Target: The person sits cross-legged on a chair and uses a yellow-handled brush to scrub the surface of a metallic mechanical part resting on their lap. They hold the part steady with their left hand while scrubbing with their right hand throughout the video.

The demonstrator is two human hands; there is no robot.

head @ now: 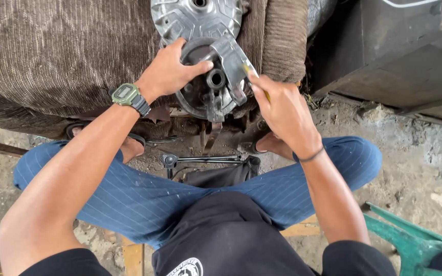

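Note:
My left hand grips the rim of a round grey metal brake plate, which leans against a brown corduroy cushion. My right hand holds a thin yellow-handled tool whose tip touches the plate's upper right side. A silver wheel hub lies on the cushion just above the plate. A green watch sits on my left wrist and a thin band on my right wrist.
My blue striped trousers and sandalled feet are below the plate on dirt ground. A black T-shaped wrench lies between my legs. A dark wooden cabinet stands at the right, a green plastic chair at the lower right.

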